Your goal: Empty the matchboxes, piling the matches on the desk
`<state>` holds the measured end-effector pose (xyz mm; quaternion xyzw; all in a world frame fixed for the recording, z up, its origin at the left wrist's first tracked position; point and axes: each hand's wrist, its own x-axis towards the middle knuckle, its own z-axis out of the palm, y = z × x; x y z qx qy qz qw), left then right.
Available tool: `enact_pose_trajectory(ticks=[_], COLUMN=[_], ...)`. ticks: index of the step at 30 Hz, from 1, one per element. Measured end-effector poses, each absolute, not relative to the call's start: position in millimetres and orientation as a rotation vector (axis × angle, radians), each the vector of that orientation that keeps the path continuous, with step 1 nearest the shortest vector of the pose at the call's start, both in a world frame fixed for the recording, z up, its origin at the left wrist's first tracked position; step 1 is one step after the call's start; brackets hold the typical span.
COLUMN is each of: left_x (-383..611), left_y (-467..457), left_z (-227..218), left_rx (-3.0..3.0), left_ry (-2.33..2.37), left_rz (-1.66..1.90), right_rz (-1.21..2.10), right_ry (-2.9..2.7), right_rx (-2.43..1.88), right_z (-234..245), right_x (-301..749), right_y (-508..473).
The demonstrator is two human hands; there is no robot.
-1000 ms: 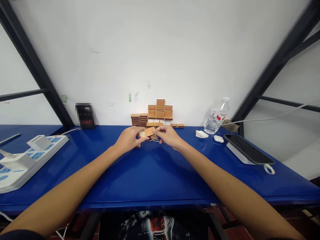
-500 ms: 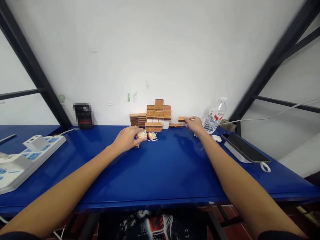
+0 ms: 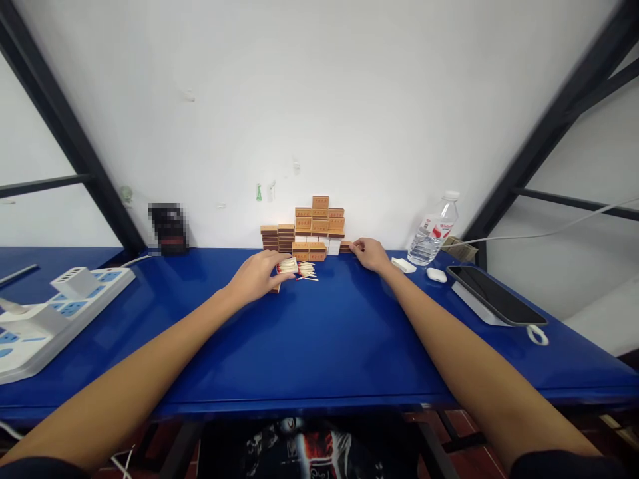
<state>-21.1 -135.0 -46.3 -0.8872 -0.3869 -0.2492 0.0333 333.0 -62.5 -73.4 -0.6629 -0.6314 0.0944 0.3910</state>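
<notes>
On blue table (image 3: 319, 346), left hand (image 3: 257, 276) fingers gripping match-filled tray (image 3: 287, 267), right hand (image 3: 370, 254) fingers unclear

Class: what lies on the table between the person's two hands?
Head view: loose matches lie between the left hand, holding a match tray, and the right hand; stacked matchboxes stand behind.

Right hand (image 3: 368, 254) has left the match tray (image 3: 287, 267) in front of the matchbox stack (image 3: 319, 225). Half a second ago it was raised well right of the stack, pinching a box sleeve. It is now low at the stack's right foot, fingertips on the flat matchbox (image 3: 345, 247) there. The tray, half sleeved a second ago, now lies uncovered.
</notes>
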Motion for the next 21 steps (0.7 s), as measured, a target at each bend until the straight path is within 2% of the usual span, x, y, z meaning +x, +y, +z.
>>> enact_pose_trajectory(ticks=[3, 6, 10, 13, 18, 21], left_x=[-21.3, -20.7, -18.2, -16.5, -15.1, -13.2], left_y=[-133.1, -132.8, -135.2, -136.1, -136.0, -139.0], left_z=[-49.4, -51.8, -51.9, -52.2, -55.5, -55.0], left_rx=[-2.729, -2.749, -2.787, -2.784, -2.751, -2.674], left_ry=[-1.217, -1.2, -1.153, -1.124, -1.017, -0.965], left_rz=[-0.775, -0.809, -0.869, -0.88, -0.921, -0.982], right_rz=[0.108, 0.147, 0.566, 0.901, 1.176, 1.192], right_ry=[-1.607, -1.686, -1.963, -1.934, -1.659, -1.551], right_rx=[-1.642, -1.538, -1.246, -1.057, -1.094, -1.218], right_z=[-58.4, -48.2, -51.4, -57.9, -60.9, -60.4], right_x=[325.2, 301.2, 247.4, 215.7, 209.1, 218.0], right_y=[-76.0, -91.7, -116.1, -131.7, -136.8, -131.5])
